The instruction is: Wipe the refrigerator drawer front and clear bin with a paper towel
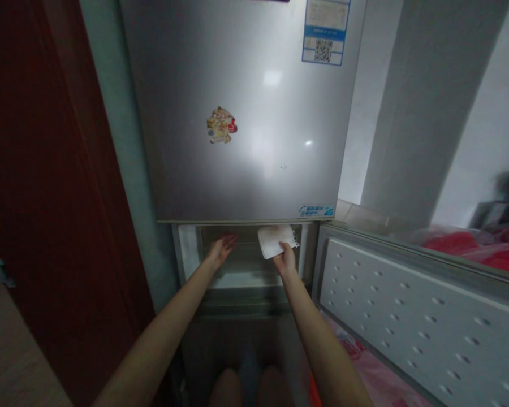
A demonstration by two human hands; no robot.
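In front of me is a silver fridge (246, 85) with its lower compartment (246, 278) standing open. My right hand (285, 261) grips a folded white cloth (272, 242) by its lower right part, at the compartment's right side. A faint brownish patch shows near the cloth's top edge. My left hand (221, 250) reaches into the left part of the compartment with fingers stretched out, holding nothing. Whether its fingertips touch a surface inside cannot be made out.
The dimpled compartment door (390, 316) is swung out to the right. Red plastic bags (462, 244) lie behind it, and a pink bag (373, 367) lies below. A dark red wooden door (63, 186) stands on the left. My knees (227, 387) are close below.
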